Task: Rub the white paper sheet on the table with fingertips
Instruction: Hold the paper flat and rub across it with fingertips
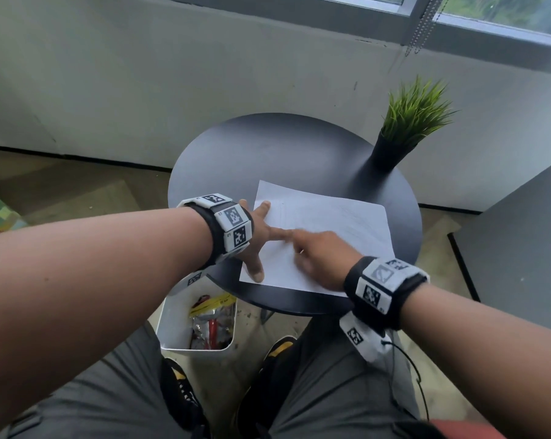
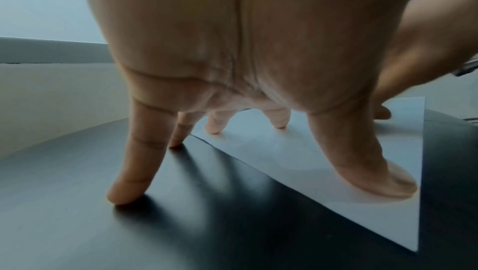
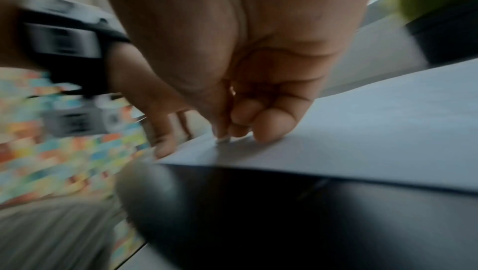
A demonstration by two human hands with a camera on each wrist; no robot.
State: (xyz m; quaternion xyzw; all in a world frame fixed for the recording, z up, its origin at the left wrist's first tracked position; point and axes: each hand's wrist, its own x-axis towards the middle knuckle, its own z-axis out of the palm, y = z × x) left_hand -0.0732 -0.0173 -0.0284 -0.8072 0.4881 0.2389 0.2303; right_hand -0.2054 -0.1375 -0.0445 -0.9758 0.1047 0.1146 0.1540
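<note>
Plain white rectangular paper sheet [image 1: 328, 229] is lying flat on the round matte-black table [image 1: 268, 147], sitting toward the table's 5 o'clock side, its near corner toward 6 o'clock reaching the table's rim. It is skewed, long edges running roughly 10 to 4 o'clock. Faint marks are showing on its surface, unreadable.

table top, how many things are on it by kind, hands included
paper sheet: 1
potted plant: 1
hands on the sheet: 2, left hand with spread fingers, right hand blurred
total: 4 on the table
</note>
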